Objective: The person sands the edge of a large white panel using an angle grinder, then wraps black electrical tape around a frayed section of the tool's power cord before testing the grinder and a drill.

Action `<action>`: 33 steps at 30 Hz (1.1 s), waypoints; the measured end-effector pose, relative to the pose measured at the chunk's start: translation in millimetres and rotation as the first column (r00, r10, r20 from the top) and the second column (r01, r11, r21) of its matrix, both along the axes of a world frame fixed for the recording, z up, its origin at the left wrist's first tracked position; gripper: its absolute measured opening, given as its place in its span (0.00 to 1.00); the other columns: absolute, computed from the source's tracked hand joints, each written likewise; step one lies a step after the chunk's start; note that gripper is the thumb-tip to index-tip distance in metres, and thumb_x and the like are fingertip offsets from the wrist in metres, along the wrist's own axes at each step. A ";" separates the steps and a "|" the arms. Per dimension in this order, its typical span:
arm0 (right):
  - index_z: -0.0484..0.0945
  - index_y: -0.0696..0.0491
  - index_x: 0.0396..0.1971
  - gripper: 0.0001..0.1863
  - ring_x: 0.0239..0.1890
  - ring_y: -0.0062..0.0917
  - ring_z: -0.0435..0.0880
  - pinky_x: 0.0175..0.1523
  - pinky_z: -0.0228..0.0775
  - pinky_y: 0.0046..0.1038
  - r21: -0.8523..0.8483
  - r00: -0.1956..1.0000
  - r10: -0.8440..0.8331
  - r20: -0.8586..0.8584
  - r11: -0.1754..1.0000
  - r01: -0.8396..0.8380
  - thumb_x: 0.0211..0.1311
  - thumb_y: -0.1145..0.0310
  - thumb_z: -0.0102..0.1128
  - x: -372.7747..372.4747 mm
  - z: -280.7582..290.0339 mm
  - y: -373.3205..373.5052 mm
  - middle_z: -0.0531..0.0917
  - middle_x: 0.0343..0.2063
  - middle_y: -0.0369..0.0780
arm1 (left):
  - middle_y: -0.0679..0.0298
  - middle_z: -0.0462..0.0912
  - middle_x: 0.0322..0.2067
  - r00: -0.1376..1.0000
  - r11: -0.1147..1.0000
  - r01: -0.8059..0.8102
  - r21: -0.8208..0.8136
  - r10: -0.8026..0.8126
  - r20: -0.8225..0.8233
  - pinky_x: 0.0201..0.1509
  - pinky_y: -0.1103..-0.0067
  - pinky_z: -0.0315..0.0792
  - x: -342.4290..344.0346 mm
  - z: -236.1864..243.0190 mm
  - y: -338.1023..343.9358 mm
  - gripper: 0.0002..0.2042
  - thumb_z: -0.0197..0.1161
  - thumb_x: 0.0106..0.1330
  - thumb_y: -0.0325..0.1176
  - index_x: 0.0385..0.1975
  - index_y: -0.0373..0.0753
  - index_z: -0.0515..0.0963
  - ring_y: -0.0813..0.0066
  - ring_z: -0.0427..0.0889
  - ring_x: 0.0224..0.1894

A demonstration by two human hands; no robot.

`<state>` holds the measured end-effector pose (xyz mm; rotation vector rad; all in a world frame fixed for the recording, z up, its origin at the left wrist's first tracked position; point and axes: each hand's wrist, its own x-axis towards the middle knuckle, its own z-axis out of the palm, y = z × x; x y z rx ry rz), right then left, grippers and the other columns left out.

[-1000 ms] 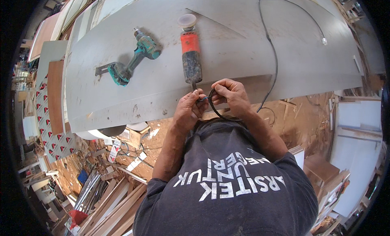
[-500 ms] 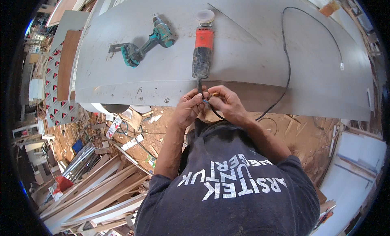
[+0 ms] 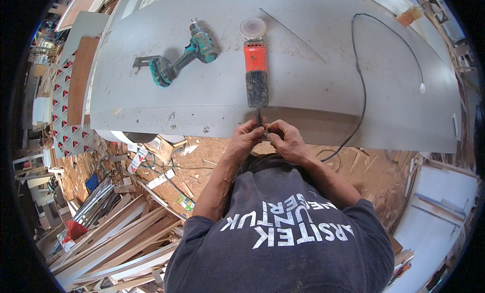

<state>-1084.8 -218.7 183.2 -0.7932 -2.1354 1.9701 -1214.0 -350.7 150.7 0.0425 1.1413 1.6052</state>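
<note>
An orange and black angle grinder [image 3: 256, 66] lies on the grey sheet-topped table, its round disc at the far end. Its black cord [image 3: 259, 115] comes off the near end and runs down over the table's front edge to my hands. My left hand [image 3: 247, 135] pinches the cord between thumb and fingers. Close against it, my right hand [image 3: 286, 141] has its fingers pinched at the same stretch of cord; what exactly lies between the fingertips is hidden. Left of the grinder rests a teal cordless drill [image 3: 187, 55] with its battery on.
A thin rod [image 3: 293, 34] lies beyond the grinder. A long black cable [image 3: 357, 66] loops over the right side of the table [image 3: 313, 91]. Timber strips [image 3: 116, 232] are piled at lower left, and wood scraps litter the floor [image 3: 202, 167]. White panels [image 3: 439, 207] stand at right.
The grinder has slid slightly toward me and to the right, its disc tipping more into view. Both hands have shifted a little right and nearer, and the coloured bits between the fingers are now covered.
</note>
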 end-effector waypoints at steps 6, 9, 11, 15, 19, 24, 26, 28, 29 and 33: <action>0.76 0.60 0.43 0.13 0.37 0.41 0.85 0.42 0.75 0.35 0.175 0.994 0.003 0.110 0.984 -0.022 0.63 0.68 0.60 2.8 16.8 -3.9 0.84 0.33 0.51 | 0.63 0.84 0.41 0.993 0.994 0.114 -0.003 -0.114 -0.033 0.46 0.78 0.81 -13.4 -2.5 2.6 0.12 0.59 0.72 0.31 0.51 0.35 0.77 0.76 0.84 0.40; 0.76 0.60 0.42 0.12 0.37 0.47 0.84 0.42 0.75 0.40 0.359 0.997 -0.015 0.075 0.933 -0.012 0.64 0.67 0.59 7.0 10.3 -8.1 0.84 0.33 0.53 | 0.62 0.84 0.41 0.991 0.991 0.130 -0.015 -0.131 -0.011 0.47 0.77 0.81 -11.4 0.0 10.1 0.11 0.59 0.71 0.31 0.50 0.34 0.76 0.74 0.84 0.41; 0.76 0.60 0.40 0.11 0.36 0.50 0.83 0.41 0.74 0.43 0.453 0.997 -0.032 0.073 0.891 -0.005 0.64 0.67 0.57 6.3 11.0 -11.6 0.83 0.32 0.54 | 0.61 0.84 0.42 0.989 0.989 0.146 0.002 -0.146 0.001 0.48 0.75 0.80 -11.6 0.6 13.0 0.11 0.59 0.71 0.30 0.49 0.33 0.76 0.73 0.84 0.42; 0.75 0.59 0.39 0.10 0.35 0.51 0.82 0.40 0.73 0.46 0.550 0.990 -0.063 0.125 0.835 -0.017 0.66 0.67 0.54 3.9 12.8 -18.3 0.82 0.30 0.53 | 0.60 0.84 0.42 0.984 0.982 0.175 0.067 -0.176 0.013 0.49 0.75 0.80 -13.7 -0.2 17.0 0.10 0.59 0.71 0.28 0.48 0.32 0.76 0.71 0.84 0.42; 0.76 0.58 0.40 0.11 0.36 0.50 0.83 0.41 0.73 0.46 0.539 0.977 -0.125 0.172 0.842 0.013 0.66 0.66 0.54 1.2 14.6 -23.4 0.82 0.32 0.54 | 0.59 0.84 0.41 0.966 0.966 0.257 0.008 -0.256 -0.030 0.48 0.73 0.82 -23.1 4.5 20.2 0.08 0.58 0.71 0.28 0.45 0.31 0.76 0.69 0.85 0.42; 0.76 0.57 0.41 0.12 0.36 0.50 0.83 0.42 0.74 0.43 0.392 0.978 -0.152 0.140 0.916 0.087 0.65 0.65 0.55 -3.4 13.5 -27.6 0.83 0.32 0.53 | 0.63 0.83 0.35 0.927 0.939 0.332 -0.091 -0.342 -0.154 0.41 0.79 0.78 -36.3 7.1 19.1 0.08 0.62 0.68 0.30 0.40 0.32 0.79 0.78 0.81 0.35; 0.77 0.57 0.41 0.11 0.36 0.50 0.83 0.42 0.74 0.43 0.349 0.973 -0.174 0.153 0.930 0.111 0.65 0.65 0.56 -6.2 14.0 -30.7 0.83 0.31 0.52 | 0.65 0.82 0.33 0.904 0.925 0.358 -0.125 -0.377 -0.201 0.39 0.80 0.75 -40.3 8.6 19.3 0.09 0.63 0.67 0.32 0.38 0.32 0.79 0.80 0.79 0.33; 0.78 0.57 0.40 0.11 0.36 0.50 0.83 0.42 0.74 0.44 0.352 0.964 -0.205 0.170 0.926 0.135 0.65 0.65 0.56 -8.0 11.9 -34.5 0.83 0.30 0.52 | 0.66 0.82 0.31 0.887 0.916 0.378 -0.137 -0.400 -0.232 0.38 0.81 0.73 -43.0 18.2 20.1 0.10 0.64 0.66 0.34 0.37 0.32 0.80 0.81 0.76 0.32; 0.78 0.56 0.41 0.11 0.37 0.50 0.83 0.42 0.74 0.44 0.372 0.970 -0.200 0.140 0.918 0.135 0.65 0.65 0.56 -8.9 9.0 -36.6 0.83 0.31 0.53 | 0.66 0.81 0.31 0.849 0.902 0.397 -0.170 -0.431 -0.307 0.38 0.80 0.72 -45.3 16.9 20.4 0.10 0.64 0.66 0.34 0.37 0.32 0.80 0.80 0.76 0.32; 0.78 0.54 0.44 0.14 0.39 0.51 0.83 0.44 0.72 0.46 0.402 0.969 -0.208 0.136 0.905 0.138 0.67 0.60 0.57 -5.6 5.9 -38.8 0.83 0.32 0.53 | 0.66 0.81 0.30 0.724 0.849 0.489 -0.200 -0.523 -0.450 0.38 0.80 0.71 -58.2 21.1 20.8 0.12 0.63 0.67 0.36 0.37 0.31 0.79 0.79 0.76 0.33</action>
